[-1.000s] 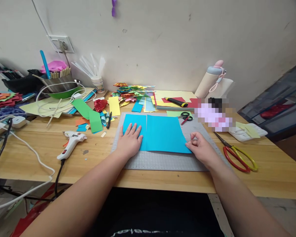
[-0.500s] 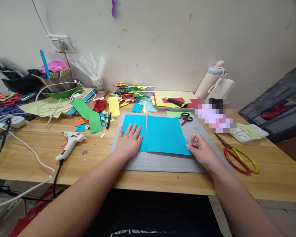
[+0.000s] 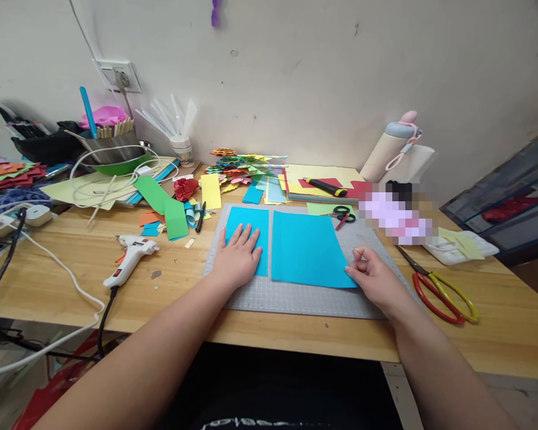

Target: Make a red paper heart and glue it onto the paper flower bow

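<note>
Two pieces of bright blue paper lie side by side on a grey cutting mat [image 3: 291, 298], with a narrow gap between them. My left hand [image 3: 238, 257] is spread flat on the narrower blue strip [image 3: 251, 216], palm down and fingers apart. The wider blue sheet [image 3: 307, 248] is to its right. At that sheet's lower right corner, my right hand [image 3: 371, 276] pinches the edge between thumb and fingers. Small black-handled scissors [image 3: 343, 214] and a red pen-like stick [image 3: 341, 222] rest near the mat's upper right.
A white glue gun [image 3: 131, 258] with a black cord lies left of the mat. Large red-and-yellow-handled scissors [image 3: 443, 292] lie at the right. Behind are a box cutter [image 3: 325, 187] on stacked paper, green strips [image 3: 164, 206], a black pen [image 3: 201, 217] and a bottle [image 3: 392, 146].
The wider blue sheet has shifted slightly right with my right hand, and the gap beside the strip is wider and runs its whole length. My left hand stays flat on the strip.
</note>
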`<state>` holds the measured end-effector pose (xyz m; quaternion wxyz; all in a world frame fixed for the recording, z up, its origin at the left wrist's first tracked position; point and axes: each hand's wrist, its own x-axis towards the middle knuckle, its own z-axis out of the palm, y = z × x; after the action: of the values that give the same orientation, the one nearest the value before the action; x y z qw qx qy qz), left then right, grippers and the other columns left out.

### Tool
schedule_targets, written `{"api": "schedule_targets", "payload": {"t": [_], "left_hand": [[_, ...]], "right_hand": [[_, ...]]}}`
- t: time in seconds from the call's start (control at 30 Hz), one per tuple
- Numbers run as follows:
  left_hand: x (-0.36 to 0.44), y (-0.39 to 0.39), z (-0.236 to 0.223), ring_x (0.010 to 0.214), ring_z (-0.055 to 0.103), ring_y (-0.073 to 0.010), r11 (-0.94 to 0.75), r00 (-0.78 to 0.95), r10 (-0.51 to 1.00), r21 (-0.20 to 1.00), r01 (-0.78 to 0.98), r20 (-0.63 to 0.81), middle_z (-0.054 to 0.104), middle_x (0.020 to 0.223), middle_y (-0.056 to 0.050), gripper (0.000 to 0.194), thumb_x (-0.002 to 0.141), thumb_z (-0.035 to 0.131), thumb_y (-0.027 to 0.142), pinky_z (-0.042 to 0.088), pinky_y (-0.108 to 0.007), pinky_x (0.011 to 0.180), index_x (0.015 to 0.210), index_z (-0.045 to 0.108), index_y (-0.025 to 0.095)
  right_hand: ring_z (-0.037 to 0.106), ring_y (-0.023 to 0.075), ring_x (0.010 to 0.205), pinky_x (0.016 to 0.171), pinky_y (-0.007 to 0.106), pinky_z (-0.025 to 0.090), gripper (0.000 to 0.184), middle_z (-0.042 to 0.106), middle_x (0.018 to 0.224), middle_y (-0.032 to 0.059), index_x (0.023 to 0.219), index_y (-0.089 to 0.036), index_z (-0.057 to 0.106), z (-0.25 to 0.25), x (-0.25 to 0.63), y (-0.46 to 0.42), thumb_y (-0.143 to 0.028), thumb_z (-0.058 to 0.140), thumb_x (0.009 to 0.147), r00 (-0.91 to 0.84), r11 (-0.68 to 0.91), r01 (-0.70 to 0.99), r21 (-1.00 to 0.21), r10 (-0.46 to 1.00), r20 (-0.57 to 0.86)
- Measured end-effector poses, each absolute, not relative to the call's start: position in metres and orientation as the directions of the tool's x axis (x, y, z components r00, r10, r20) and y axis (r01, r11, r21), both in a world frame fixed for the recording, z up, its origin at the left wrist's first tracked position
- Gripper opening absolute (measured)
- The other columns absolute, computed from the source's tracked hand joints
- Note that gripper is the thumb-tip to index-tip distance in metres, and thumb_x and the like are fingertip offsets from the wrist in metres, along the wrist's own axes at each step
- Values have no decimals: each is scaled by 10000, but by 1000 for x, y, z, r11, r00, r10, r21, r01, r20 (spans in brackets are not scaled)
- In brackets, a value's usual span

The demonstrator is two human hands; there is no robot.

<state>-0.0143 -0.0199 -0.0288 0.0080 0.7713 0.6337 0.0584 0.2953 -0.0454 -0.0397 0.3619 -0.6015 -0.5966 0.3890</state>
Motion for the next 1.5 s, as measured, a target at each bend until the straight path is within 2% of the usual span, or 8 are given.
{"api": "schedule_targets", "payload": {"t": [0.3,0.47,0.67,0.9,1.03,1.13,1.33,1.5], "left_hand": [[-18,-20,-21,1442,169,-187,-151,139,986,144,978,90,275,1542,29,535,965,179,456,46,-512,1163,1467,282,303],[-41,-13,-4,1406,250,-292,68,-89,988,162,984,124,343,1518,-66,559,925,271,498,140,-595,1112,1401,411,239],[-52,-5,5,1341,305,-396,117,-118,993,57,992,18,423,1424,-212,896,682,494,750,153,-570,1105,1299,504,100],[-54,7,7,1388,215,-374,-9,15,991,49,999,-131,313,1519,-137,883,674,569,678,77,-606,1108,1380,427,166],[-58,11,11,1292,372,-360,28,-18,992,76,997,-129,435,1429,-109,806,631,622,655,271,-527,1057,1318,499,253],[-58,11,12,1178,463,-366,165,-159,984,75,983,-79,519,1294,-157,730,693,532,684,369,-505,956,1244,551,205],[-51,6,10,1099,459,-418,252,-252,967,14,968,-26,552,1145,-214,795,605,518,787,379,-497,882,1037,640,131],[-52,13,10,1057,477,-397,256,-251,960,25,966,-123,564,1106,-195,738,528,580,786,382,-475,880,914,673,164]], "right_hand": [[386,127,561,529,242,312,277,431,632,-55,843,-244,383,-37,313,-47,-423,589,794,-93,-31,455,-890,992,-82],[426,151,640,586,270,364,225,419,688,-23,812,-238,418,-25,330,-61,-435,513,866,-194,16,583,-812,974,-121],[527,217,728,633,333,423,185,578,789,44,825,-248,512,-7,353,-40,-370,409,919,-356,261,827,-498,929,-104],[568,325,972,781,462,449,196,618,1095,110,970,-247,624,2,331,21,-236,484,833,-414,431,899,-81,895,167],[483,326,1221,985,484,413,429,458,1388,145,1277,-214,517,-8,277,23,-416,468,901,-434,448,859,-247,894,114],[307,358,1372,1073,574,294,554,328,1511,119,1407,-272,410,-17,252,13,-509,443,907,-484,473,838,-272,875,30],[162,332,1430,1136,608,119,517,244,1554,-43,1323,-456,485,-2,262,2,-536,596,825,-661,556,723,-410,730,-176],[180,334,1425,1142,613,28,435,333,1515,-62,1217,-432,604,20,274,0,-478,670,789,-781,537,603,-591,550,-297]]}}
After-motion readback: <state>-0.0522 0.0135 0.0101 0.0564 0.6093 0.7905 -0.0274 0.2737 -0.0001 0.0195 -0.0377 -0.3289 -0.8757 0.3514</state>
